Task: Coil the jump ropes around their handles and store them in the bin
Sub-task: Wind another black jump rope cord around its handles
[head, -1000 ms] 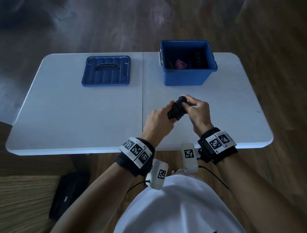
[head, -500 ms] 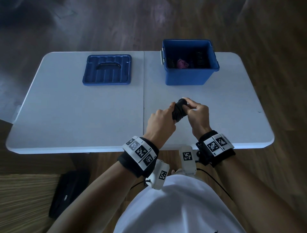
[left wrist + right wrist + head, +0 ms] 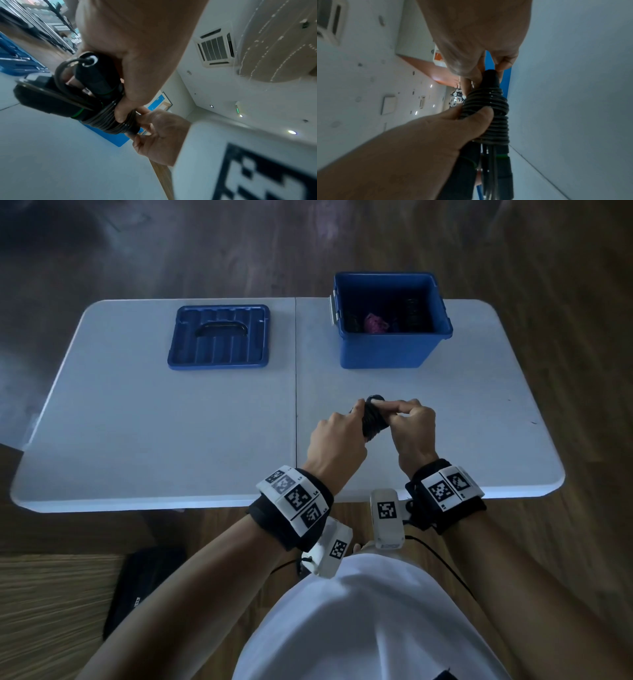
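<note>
A black jump rope (image 3: 374, 419) is wound in tight coils around its two black handles (image 3: 96, 75), which have thin green rings. My left hand (image 3: 337, 436) grips the bundle around the coils, thumb pressed on the rope (image 3: 111, 117). My right hand (image 3: 409, 424) pinches the far top end of the bundle (image 3: 490, 78) with fingers and thumb. The bundle is held a little above the white table (image 3: 171, 433), in front of the open blue bin (image 3: 390, 350). Inside the bin lie dark coiled ropes and a pink one (image 3: 375, 322).
The blue bin lid (image 3: 219, 337) lies upside down on the table's far left half. A black bag (image 3: 144, 587) sits on the wooden floor under the table's near edge. A seam (image 3: 295, 392) runs down the table's middle.
Both hands have kept hold of the bundle and turned it more upright. The right hand has shifted from wrapping around the coils to pinching the top end.
</note>
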